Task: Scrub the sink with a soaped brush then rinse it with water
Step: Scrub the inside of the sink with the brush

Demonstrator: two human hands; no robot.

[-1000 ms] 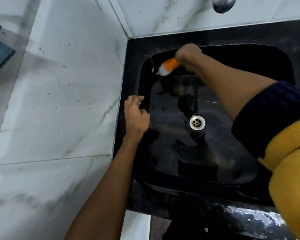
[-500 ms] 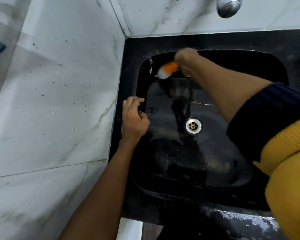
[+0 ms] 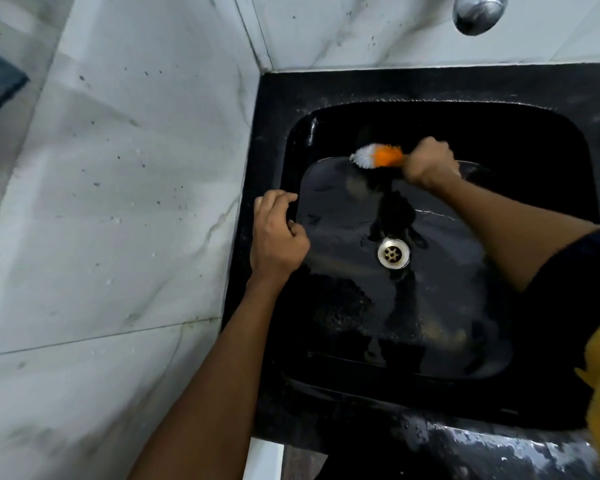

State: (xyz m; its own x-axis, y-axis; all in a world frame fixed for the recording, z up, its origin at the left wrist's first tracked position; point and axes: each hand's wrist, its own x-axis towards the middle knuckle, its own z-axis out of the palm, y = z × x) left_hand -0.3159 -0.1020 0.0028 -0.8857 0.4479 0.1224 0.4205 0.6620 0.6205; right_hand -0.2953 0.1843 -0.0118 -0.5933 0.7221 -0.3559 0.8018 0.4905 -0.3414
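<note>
Head view, looking down: marble-look wall tiles (image 3: 118,202) enclose a black sink (image 3: 430,407) set in the corner, basin floor wet and glossy, likely mid-scrub with rinsing not begun. Left hand (image 3: 278,237) rests on the sink's left rim, fingers loosely curled and holding nothing, probably bracing the body. Right hand (image 3: 430,164) clenches round the handle of the orange-and-white brush (image 3: 378,155), bristles against the far wall of the basin where it meets the floor. Chrome tap (image 3: 478,12) hangs above, no water seen. Brass drain (image 3: 393,253) sits mid-basin, uncovered
</note>
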